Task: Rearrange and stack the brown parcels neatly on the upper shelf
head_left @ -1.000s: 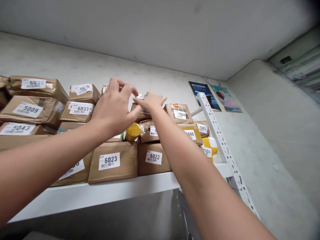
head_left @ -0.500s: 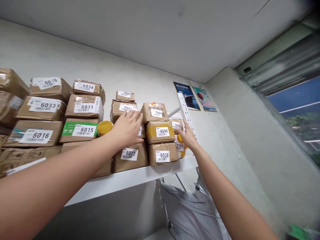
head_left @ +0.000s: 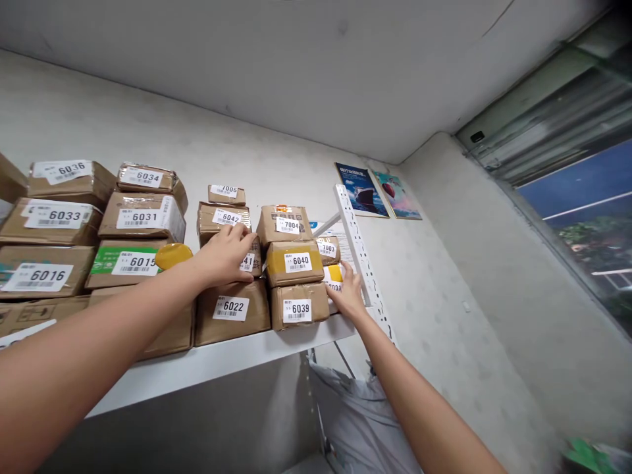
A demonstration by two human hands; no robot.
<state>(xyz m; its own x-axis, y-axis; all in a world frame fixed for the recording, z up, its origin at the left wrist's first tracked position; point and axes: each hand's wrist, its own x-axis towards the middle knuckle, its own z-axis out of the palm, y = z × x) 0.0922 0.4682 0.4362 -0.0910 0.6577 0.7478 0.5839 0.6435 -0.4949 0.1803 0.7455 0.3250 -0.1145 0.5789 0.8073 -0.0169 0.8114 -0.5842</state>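
Left hand (head_left: 228, 253) lay flat, fingers loosely spread, on the front of the small brown taped parcel labelled 6041 (head_left: 251, 258), covering most of its label; pressed against it rather than closed around it. Right hand (head_left: 347, 291) rested open, fingers spread, on the yellow-and-white padded parcel (head_left: 334, 275), just right of the brown cardboard box labelled 6039 (head_left: 299, 306); nothing pinched.

Taking box 6039 as landmark: parcel 6041 sat up and to its left, beside the brown box with yellow tape labelled 6040 (head_left: 295, 262), which sat directly on top of it. Yellow parcel touched its right side, against the white perforated metal shelf upright (head_left: 359, 257).

Counted: two hands, one yellow padded parcel, one yellow round-edged packet (head_left: 172, 255) far left of the landmark, two framed posters (head_left: 378, 193) on the wall up and right of it, one white shelf board (head_left: 222, 361) beneath it. Brown parcels with readable numbers: thirteen.

Compared with half a second earlier: left hand stayed on the same stack, slightly lower; right hand came in from the upright's edge onto the yellow parcel. Stacks unshifted.
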